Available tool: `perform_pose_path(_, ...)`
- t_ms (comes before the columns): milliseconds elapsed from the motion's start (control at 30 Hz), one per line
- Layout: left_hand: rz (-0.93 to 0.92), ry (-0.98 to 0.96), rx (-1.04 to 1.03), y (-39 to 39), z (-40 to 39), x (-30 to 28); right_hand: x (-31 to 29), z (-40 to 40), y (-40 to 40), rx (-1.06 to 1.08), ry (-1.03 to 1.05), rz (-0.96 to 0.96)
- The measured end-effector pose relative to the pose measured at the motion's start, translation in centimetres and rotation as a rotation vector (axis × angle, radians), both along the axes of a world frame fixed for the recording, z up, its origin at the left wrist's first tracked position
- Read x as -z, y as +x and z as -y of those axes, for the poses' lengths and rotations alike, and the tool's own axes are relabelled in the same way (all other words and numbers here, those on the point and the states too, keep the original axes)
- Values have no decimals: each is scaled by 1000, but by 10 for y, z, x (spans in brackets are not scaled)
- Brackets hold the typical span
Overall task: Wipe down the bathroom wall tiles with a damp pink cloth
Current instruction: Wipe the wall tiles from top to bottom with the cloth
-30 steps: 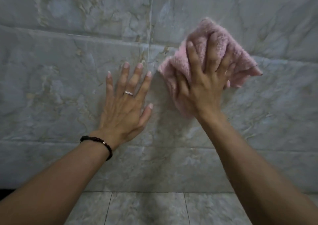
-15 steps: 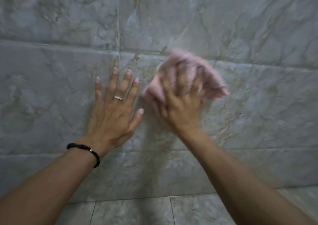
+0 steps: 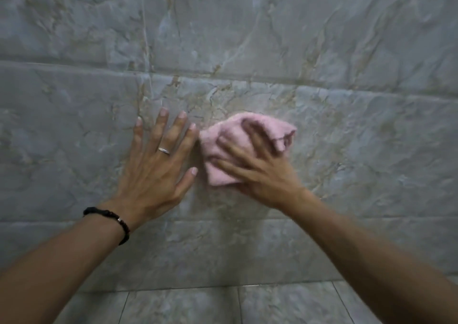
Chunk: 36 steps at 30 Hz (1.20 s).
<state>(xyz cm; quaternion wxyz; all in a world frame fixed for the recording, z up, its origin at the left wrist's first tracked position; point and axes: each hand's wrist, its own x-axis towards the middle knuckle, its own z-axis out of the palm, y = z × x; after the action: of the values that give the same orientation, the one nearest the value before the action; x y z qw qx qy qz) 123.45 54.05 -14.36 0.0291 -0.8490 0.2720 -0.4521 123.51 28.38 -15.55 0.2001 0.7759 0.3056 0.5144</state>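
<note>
Grey marbled wall tiles (image 3: 347,138) fill almost the whole view, with a strip of floor tiles (image 3: 186,309) along the bottom edge. The pink cloth (image 3: 223,150) is bunched against the wall just below the horizontal grout line (image 3: 322,86), and every place here is given from that cloth.

The right hand (image 3: 257,172) lies over the cloth's lower right part, its fingers (image 3: 250,135) spread apart and pressed flat onto the fabric, pinning it to the tile rather than pinching it. The hand is blurred, so it is probably mid-stroke. The left hand (image 3: 153,167) lies flat on bare tile just left of the cloth, fingers splayed and holding nothing. Its forefinger tip comes nearly to the cloth's left edge; whether they touch cannot be told. A ring (image 3: 164,150) and a dark bracelet (image 3: 111,221) are on that hand and wrist.

The cloth's long axis runs roughly from lower left to upper right. With the left hand close on that side, open tile lies to the cloth's right, above and below, so the next stroke likely goes one of those ways, driven by the right hand.
</note>
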Motion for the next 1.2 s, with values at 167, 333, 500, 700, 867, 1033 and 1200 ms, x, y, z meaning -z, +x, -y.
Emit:
perform_pose_path(167,8,51,-21,4,-4,9,-12,-1,3,144,662,204)
perform_pose_path(333,-20,86,-10,-2,-5,22,113,2,-8,52,194,-45)
perform_pose_path(500,-30,61,23,-3,-6,36,90,3,-11,1,379,-54)
perform_pose_path(700,-26,-1,37,8,-11,47,131,-47,-10,39,381,-97)
perform_pose_path(867,-2,-49,74,13,-11,58,65,-34,-3,82,601,33)
perform_pose_path(1033,-14,-88,184,14,1,70,131,-55,-11,73,464,-51)
perform_pose_path(1200,-13,-120,230,12,14,72,113,28,-38,179,199,-70)
